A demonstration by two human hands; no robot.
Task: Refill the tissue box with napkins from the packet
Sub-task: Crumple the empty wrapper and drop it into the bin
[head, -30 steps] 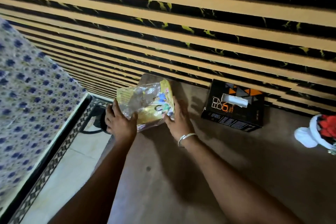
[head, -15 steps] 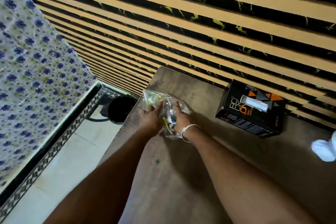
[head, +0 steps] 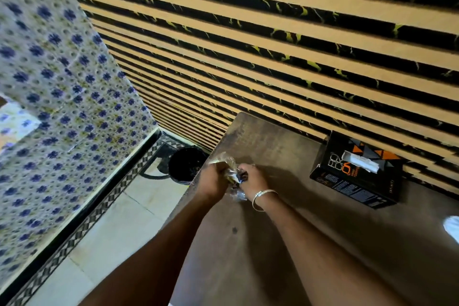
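Observation:
The clear plastic napkin packet point(head: 229, 169), with yellow print, is crumpled into a small wad between both hands over the left part of the brown table point(head: 285, 243). My left hand point(head: 213, 181) grips it from the left. My right hand point(head: 253, 180), with a silver bangle on its wrist, grips it from the right. The black tissue box point(head: 357, 174) with orange triangles stands against the wall at the right. A white napkin point(head: 361, 163) sticks out of its top slot.
A black round bin point(head: 186, 164) stands on the tiled floor just past the table's left edge. A striped yellow and black wall runs behind the table. A blue-dotted tiled wall is on the left. Something white point(head: 453, 230) lies at the right edge.
The packet, spread out and held up a second ago, has been squeezed down into a tight wad between both hands. The view has swung left, showing the bin.

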